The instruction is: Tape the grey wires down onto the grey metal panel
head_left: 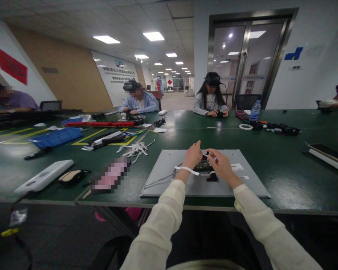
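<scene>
A flat grey panel (163,168), like the back of a display, lies on the green table in front of me. A dark circuit board (204,165) sits on its middle, with thin grey cables (160,180) running off to the left. My left hand (193,155) is over the board's left side, fingers curled and one fingertip raised. My right hand (219,163) meets it from the right, thumb and finger pinched at a small dark and white piece too small to name. A black piece (212,177) lies on the panel below the board. A white band (187,170) circles my left wrist.
Left of the panel are a pink-screened phone (111,175), a mouse (73,176), a white power strip (45,175), white strips (136,149) and a blue tray (56,137). A water bottle (255,110) stands far right of centre. Several people sit around the table.
</scene>
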